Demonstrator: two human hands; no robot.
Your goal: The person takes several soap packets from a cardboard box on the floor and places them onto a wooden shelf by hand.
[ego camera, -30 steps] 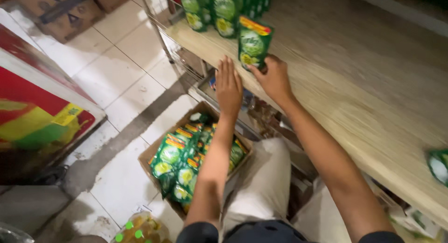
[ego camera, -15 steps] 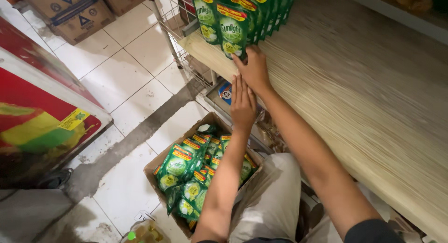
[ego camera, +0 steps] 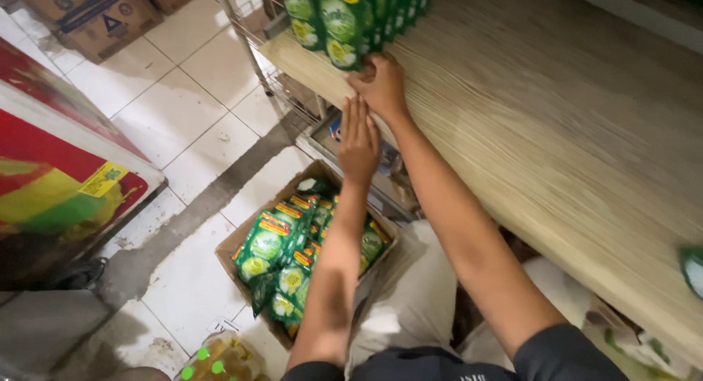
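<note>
I looked down on a pale wood-grain shelf (ego camera: 556, 125) running across the right of the view, with a white tiled floor (ego camera: 183, 95) and its dark grout lines below. A row of green pouches (ego camera: 344, 19) with red-and-yellow tops stood upright at the shelf's far edge, packed one behind another. My right hand (ego camera: 382, 84) was pressed against the foot of the front pouch, its fingers curled against it; I could not tell whether they gripped it or only pushed. My left hand (ego camera: 357, 141) lay flat and released, fingers straight, against the shelf's front edge just below the right, holding nothing. Beneath my arms an open cardboard box (ego camera: 242, 242) sat on the floor, filled with more green pouches (ego camera: 282, 260) lying loosely. A wire rack (ego camera: 253, 26) stood left of the shelf, brown cartons (ego camera: 91, 19) lay in the far corner, and a red and white cabinet (ego camera: 58, 169) with a yellow label filled the left side.
</note>
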